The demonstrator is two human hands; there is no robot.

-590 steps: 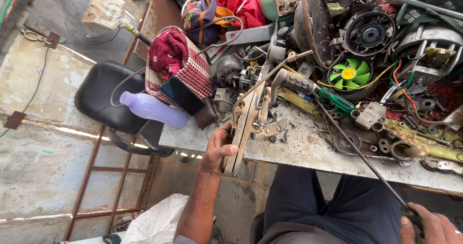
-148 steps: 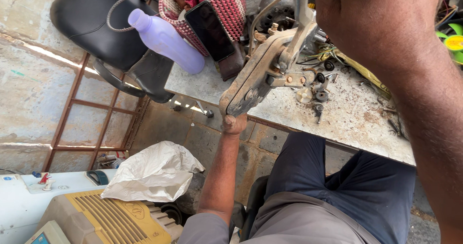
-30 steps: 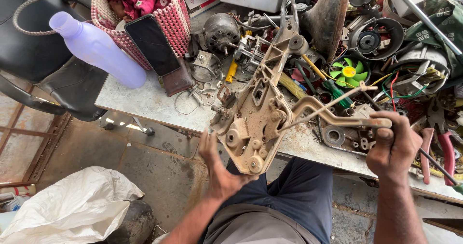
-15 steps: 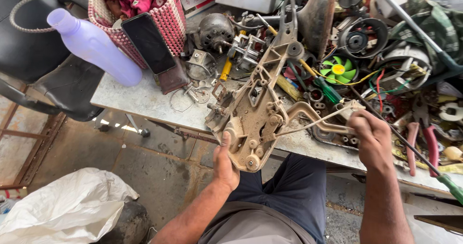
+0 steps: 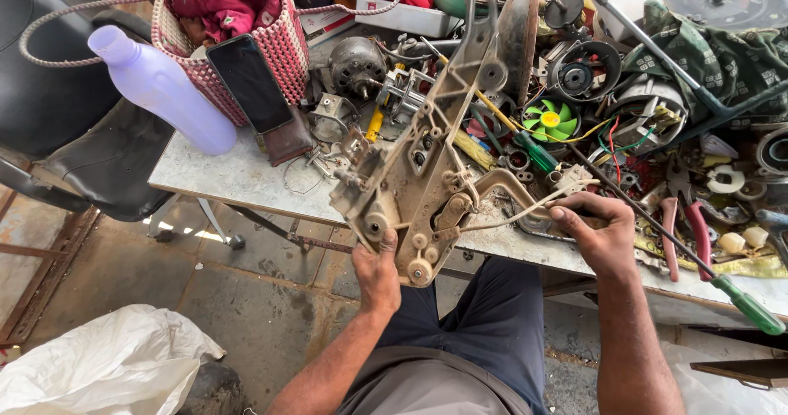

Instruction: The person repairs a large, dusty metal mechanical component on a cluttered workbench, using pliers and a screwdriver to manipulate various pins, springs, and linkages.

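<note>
1. Far left sits a black chair (image 5: 57, 128), and a lavender plastic bottle (image 5: 164, 95) leans out over the bench (image 5: 222, 181) edge; beside it a woven pink basket (image 5: 263, 45) holds red cloth, with a dark phone (image 5: 250, 82) propped against it.
2. My left hand (image 5: 379, 275) grips the lower end of the dusty metal frame plate (image 5: 427, 177), fingers closed around its edge near the round bosses. The plate stands tilted, its bottom hanging off the bench edge over my lap and its long arm reaching up across the clutter.
3. I judge the step in hand to be steadying the plate while I work at the curved handle part (image 5: 505, 187) on its right side.
4. My right hand (image 5: 599, 234) is clamped on that handle's end, with a pale wire (image 5: 525, 210) running from the plate toward my fingers.
5. The next move, as I judge it, calls for a firm left grip so the plate does not swing, and a careful pull so the wire does not snag.
6. Crowding the right: a green fan wheel (image 5: 548, 119), motor parts (image 5: 584, 70), red-handled pliers (image 5: 685, 234) and a long green-handled screwdriver (image 5: 743, 304) lying right beside my right wrist.
</note>
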